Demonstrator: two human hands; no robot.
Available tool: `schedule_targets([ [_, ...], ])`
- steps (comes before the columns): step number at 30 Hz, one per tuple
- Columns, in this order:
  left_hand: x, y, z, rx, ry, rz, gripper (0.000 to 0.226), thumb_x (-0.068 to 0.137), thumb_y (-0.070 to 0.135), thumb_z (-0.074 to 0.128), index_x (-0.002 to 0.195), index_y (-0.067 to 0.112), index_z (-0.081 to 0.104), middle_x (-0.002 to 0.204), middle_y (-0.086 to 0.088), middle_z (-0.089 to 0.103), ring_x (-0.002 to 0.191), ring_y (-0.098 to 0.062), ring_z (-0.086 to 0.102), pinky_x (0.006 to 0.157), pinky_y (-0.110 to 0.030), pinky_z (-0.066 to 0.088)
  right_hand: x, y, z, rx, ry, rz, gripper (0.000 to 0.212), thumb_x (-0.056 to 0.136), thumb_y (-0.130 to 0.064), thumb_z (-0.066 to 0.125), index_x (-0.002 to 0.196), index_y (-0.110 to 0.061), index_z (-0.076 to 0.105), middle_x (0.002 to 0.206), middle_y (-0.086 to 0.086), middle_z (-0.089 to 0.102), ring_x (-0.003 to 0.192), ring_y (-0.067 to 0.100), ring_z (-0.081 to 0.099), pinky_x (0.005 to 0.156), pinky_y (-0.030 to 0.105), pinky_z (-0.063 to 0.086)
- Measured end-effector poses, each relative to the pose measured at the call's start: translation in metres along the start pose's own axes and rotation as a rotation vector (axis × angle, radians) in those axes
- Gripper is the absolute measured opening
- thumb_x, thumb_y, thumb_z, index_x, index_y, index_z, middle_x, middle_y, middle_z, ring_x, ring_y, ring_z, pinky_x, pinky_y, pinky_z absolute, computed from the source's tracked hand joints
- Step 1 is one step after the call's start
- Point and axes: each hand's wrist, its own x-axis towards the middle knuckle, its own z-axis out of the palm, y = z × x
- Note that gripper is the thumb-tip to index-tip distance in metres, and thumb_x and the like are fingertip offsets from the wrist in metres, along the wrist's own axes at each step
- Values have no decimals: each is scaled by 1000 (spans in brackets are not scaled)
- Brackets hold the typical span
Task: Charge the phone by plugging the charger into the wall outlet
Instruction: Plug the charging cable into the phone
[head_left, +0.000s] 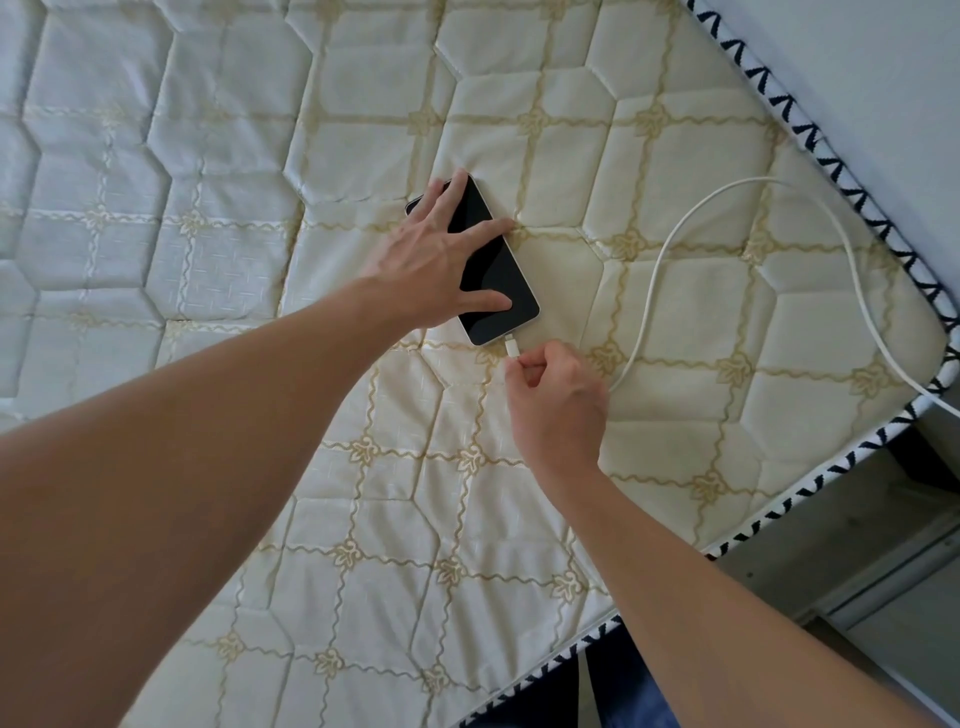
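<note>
A black-screened phone (493, 275) lies flat on the quilted mattress (208, 182). My left hand (431, 254) rests spread on top of it, fingers apart, pressing it down. My right hand (556, 400) pinches the white cable's connector (511, 347) at the phone's lower end; the plug touches or sits in the port, I cannot tell which. The white cable (675, 228) loops away to the right across the mattress and drops over its right edge. No charger brick or wall outlet is in view.
The mattress edge with black-and-white piping (810, 135) runs along the right, next to a pale wall (883, 62). Below the mattress corner a grey floor or bed frame (857, 545) shows.
</note>
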Motion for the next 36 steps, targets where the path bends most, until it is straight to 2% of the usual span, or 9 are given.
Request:
schedule_targets([
  [9, 0, 1, 1, 1, 6, -2, 86, 79, 70, 64, 152, 46, 25, 167, -9, -7, 153, -30, -6, 119, -50, 19, -1, -1, 0, 10, 38, -17, 13, 87, -25, 65, 78, -16, 60, 74, -6, 58, 69, 20, 56, 79, 46, 50],
  [21, 2, -2, 5, 30, 25, 15, 86, 79, 70, 63, 152, 46, 25, 167, -10, -7, 153, -32, -4, 119, -50, 21, 6, 7, 7, -21, 49, -90, 14, 86, -24, 65, 78, -14, 62, 78, 1, 66, 72, 25, 60, 77, 48, 50],
  [27, 3, -5, 3, 57, 7, 55, 85, 81, 68, 63, 153, 45, 24, 166, -13, -8, 152, -35, -7, 120, -50, 16, 11, 5, 13, -101, 40, -134, 14, 87, -23, 65, 77, -15, 60, 79, 0, 64, 76, 24, 57, 77, 39, 39],
  [32, 5, -7, -1, 56, -14, 75, 86, 80, 66, 65, 153, 44, 25, 166, -13, -10, 152, -36, -9, 121, -51, 13, 12, -4, 20, -94, 59, -100, 14, 84, -23, 67, 73, -16, 62, 73, -2, 64, 73, 22, 59, 77, 38, 40],
  [36, 10, -14, -5, 39, 1, 114, 89, 80, 64, 68, 154, 43, 23, 166, -12, -10, 152, -33, -10, 121, -51, 13, 17, -10, 22, -144, 53, -109, 12, 80, -25, 69, 70, -18, 65, 68, -3, 67, 74, 22, 59, 77, 41, 47],
])
